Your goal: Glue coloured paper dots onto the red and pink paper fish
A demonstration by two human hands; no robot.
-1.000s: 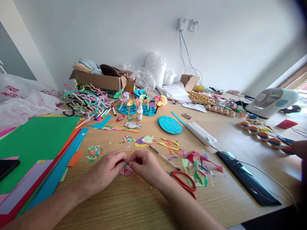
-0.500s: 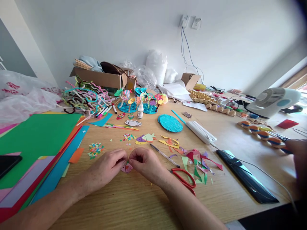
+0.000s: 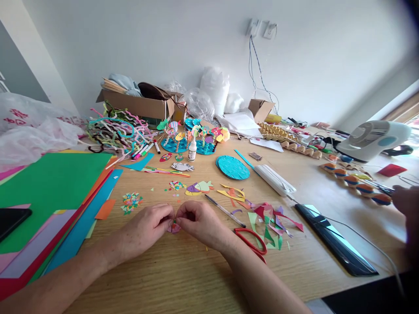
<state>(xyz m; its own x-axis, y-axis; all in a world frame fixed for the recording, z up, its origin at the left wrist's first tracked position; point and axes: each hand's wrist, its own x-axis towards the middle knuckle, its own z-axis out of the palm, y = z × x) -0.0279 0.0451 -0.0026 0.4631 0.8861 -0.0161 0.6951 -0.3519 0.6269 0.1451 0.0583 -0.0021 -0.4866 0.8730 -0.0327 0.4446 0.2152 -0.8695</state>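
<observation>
My left hand (image 3: 149, 226) and my right hand (image 3: 199, 222) rest on the wooden table (image 3: 183, 274), fingertips meeting over a small pink paper fish (image 3: 173, 227). Both pinch it between thumb and fingers, and most of the piece is hidden under them. Red-handled scissors (image 3: 250, 243) lie just right of my right wrist. A pen (image 3: 224, 211) lies beyond my right hand. A finished paper fish (image 3: 198, 188) and piles of tiny coloured paper bits (image 3: 131, 202) lie a little farther away.
Stacked coloured paper sheets (image 3: 49, 196) cover the left. Coloured offcuts (image 3: 271, 220), a teal disc (image 3: 232, 168), a glue bottle (image 3: 192, 151), pipe cleaners (image 3: 114, 131), a cardboard box (image 3: 137, 107) and a fan (image 3: 373, 137) lie around. Another person's hand (image 3: 407, 205) shows at the right edge.
My hands have stayed together on the pink paper fish, shifting only slightly. The other person's hand at the right has crept a little farther in.
</observation>
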